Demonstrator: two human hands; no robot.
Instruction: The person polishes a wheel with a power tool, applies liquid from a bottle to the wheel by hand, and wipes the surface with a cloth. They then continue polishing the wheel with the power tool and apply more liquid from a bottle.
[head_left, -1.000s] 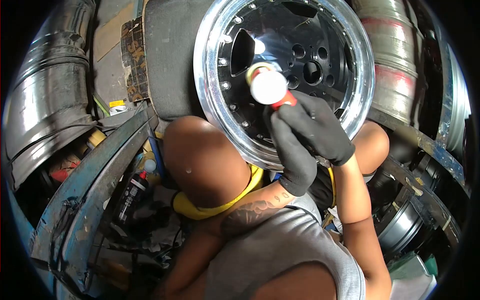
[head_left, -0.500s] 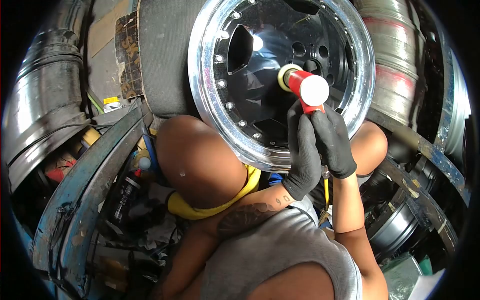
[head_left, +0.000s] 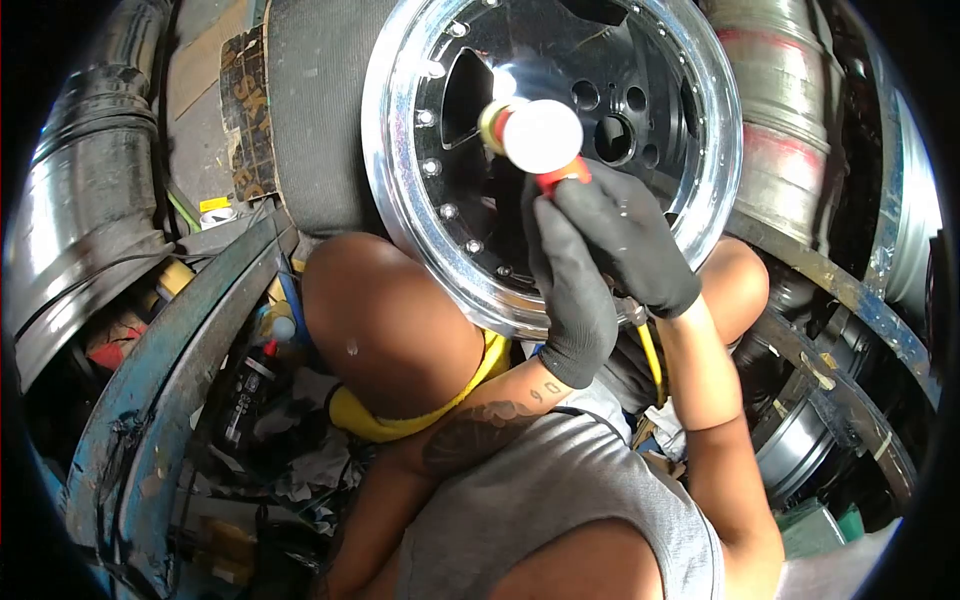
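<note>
Left of the wheel [head_left: 560, 72], "SK" lettering [head_left: 243, 88] on worn board [head_left: 246, 120].

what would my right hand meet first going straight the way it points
Past the red tool your right hand grips, probably the glossy black wheel face, though the depth between is unclear.

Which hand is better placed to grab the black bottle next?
Probably the left hand: it looks nearer the bottle, beyond the left knee. The right hand is farther; both are at the red tool.
</note>
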